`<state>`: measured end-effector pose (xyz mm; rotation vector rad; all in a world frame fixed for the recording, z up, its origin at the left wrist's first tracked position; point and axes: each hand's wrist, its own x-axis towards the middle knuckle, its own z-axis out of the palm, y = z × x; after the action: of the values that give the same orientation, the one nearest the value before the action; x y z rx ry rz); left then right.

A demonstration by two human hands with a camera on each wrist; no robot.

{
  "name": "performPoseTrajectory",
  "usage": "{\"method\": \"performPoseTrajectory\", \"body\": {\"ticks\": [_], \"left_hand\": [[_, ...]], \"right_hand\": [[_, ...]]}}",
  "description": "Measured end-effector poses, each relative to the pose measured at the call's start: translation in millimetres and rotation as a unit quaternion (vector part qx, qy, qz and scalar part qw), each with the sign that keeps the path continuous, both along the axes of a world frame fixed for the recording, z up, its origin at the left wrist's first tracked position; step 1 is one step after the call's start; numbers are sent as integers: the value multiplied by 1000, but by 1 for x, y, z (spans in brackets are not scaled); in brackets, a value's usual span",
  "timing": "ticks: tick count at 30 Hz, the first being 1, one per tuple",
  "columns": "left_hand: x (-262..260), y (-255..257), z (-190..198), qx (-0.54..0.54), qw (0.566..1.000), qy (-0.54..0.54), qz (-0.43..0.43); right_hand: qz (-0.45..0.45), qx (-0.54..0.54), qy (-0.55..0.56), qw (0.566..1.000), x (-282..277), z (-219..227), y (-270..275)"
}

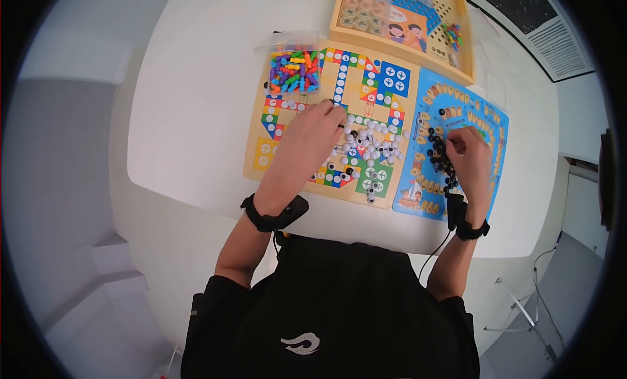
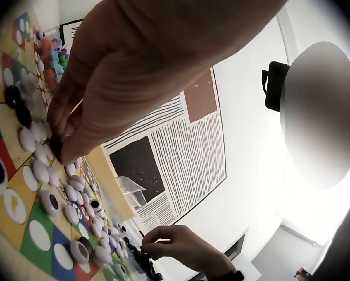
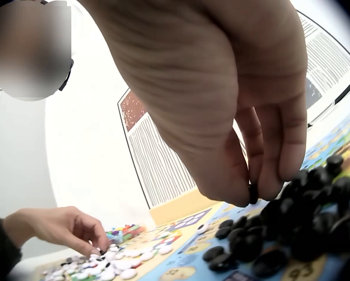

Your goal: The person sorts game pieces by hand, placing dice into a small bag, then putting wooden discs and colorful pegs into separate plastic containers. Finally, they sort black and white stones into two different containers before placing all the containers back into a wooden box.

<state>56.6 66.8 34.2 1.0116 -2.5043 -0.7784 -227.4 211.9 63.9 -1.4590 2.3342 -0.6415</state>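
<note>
My left hand (image 1: 307, 140) reaches down over the colourful ludo-style board (image 1: 264, 163), at the left of a spread of white go stones (image 1: 372, 144). In the left wrist view its thumb and fingers pinch a black go stone (image 2: 57, 146), partly hidden by the fingertips. A few other black stones (image 2: 23, 115) lie among the white ones. Over the blue board (image 1: 424, 206), my right hand (image 1: 470, 160) pinches a black go stone (image 3: 254, 193) between thumb and fingertips. Just beneath and beside it lies a pile of black go stones (image 3: 303, 216).
A clear box of coloured pegs (image 1: 294, 70) stands on the ludo board's far left corner. Behind the boards is a wooden box (image 1: 398, 42) with round chess pieces and a booklet. The white table (image 1: 196, 117) extends left. Wrist cameras (image 1: 457, 212) are strapped on both wrists.
</note>
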Motion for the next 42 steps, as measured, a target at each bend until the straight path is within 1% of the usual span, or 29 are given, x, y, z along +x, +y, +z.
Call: {"method": "performPoseTrajectory", "body": {"ticks": [2, 3, 5, 6, 8, 9, 11, 12, 13, 14, 15, 17, 18, 20, 22, 24, 25, 27, 28, 30, 31, 33, 34, 36, 37, 39, 40, 41, 42], "left_hand": [[0, 0, 2, 2, 1000, -3, -14], [0, 1, 4, 12, 1000, -6, -11], [0, 3, 7, 20, 1000, -11, -15], [0, 3, 7, 20, 1000, 0, -13], [2, 5, 6, 15, 1000, 8, -15], [2, 7, 5, 6, 1000, 16, -19], [6, 9, 3, -5, 999, 22, -29], [8, 10, 1, -9, 999, 34, -22], [8, 11, 0, -10, 999, 50, -18], [8, 13, 1, -6, 998, 55, -33], [10, 13, 0, -6, 999, 44, -25], [11, 13, -3, -25, 999, 43, -14], [11, 13, -4, -21, 998, 48, -24], [10, 12, -4, -32, 999, 33, -17], [7, 12, -2, -40, 998, 31, -28], [7, 11, 0, 6, 1000, 17, -17], [7, 11, 0, 5, 1000, 15, -20], [6, 12, -1, 15, 999, 52, -5], [7, 13, 0, 13, 999, 46, -5], [7, 13, 3, 77, 992, 98, 16], [7, 13, 4, 72, 993, 90, 18], [7, 12, 4, 94, 985, 138, 49], [8, 12, 7, 90, 986, 134, 49], [9, 10, 12, 136, 971, 180, 85], [10, 8, 14, 133, 972, 177, 83], [13, 5, 17, 184, 951, 227, 106], [14, 3, 20, 181, 952, 223, 105], [14, 2, 22, 203, 939, 255, 106], [13, 1, 25, 225, 925, 288, 107]], "right_hand": [[-2, -21, 48, 999, 5, 8, 3], [-9, -20, 47, 999, 11, 8, 1], [83, -107, 24, 991, 30, 9, -11], [99, -94, 8, 991, 44, 11, -18], [175, -136, 32, 975, 66, 3, -32], [170, -139, 29, 975, 75, -4, -39], [228, -159, 35, 960, 91, -20, -52], [219, -161, 36, 962, 98, -27, -57], [230, -158, 66, 958, 102, -33, -59], [239, -151, 98, 954, 103, -35, -60], [226, -143, 106, 958, 103, -34, -60], [239, -137, 100, 956, 105, -33, -60], [230, -131, 105, 959, 106, -33, -60], [233, -154, 111, 954, 108, -37, -60], [226, -146, 102, 958, 108, -37, -59], [232, -138, 73, 960, 107, -36, -60], [229, -140, 72, 961, 107, -37, -59], [227, -150, 70, 960, 107, -40, -58], [226, -154, 65, 960, 107, -42, -57], [209, -159, 44, 964, 106, -43, -56], [216, -149, 36, 964, 104, -38, -55], [224, -152, 27, 962, 106, -38, -55], [230, -149, 25, 961, 107, -38, -55], [231, -149, 27, 961, 111, -38, -57], [233, -144, 31, 961, 113, -39, -58], [237, -146, 41, 960, 116, -39, -61], [243, -143, 53, 958, 118, -40, -62], [241, -147, 51, 958, 120, -40, -63], [248, -136, 73, 956, 122, -41, -63]]}}
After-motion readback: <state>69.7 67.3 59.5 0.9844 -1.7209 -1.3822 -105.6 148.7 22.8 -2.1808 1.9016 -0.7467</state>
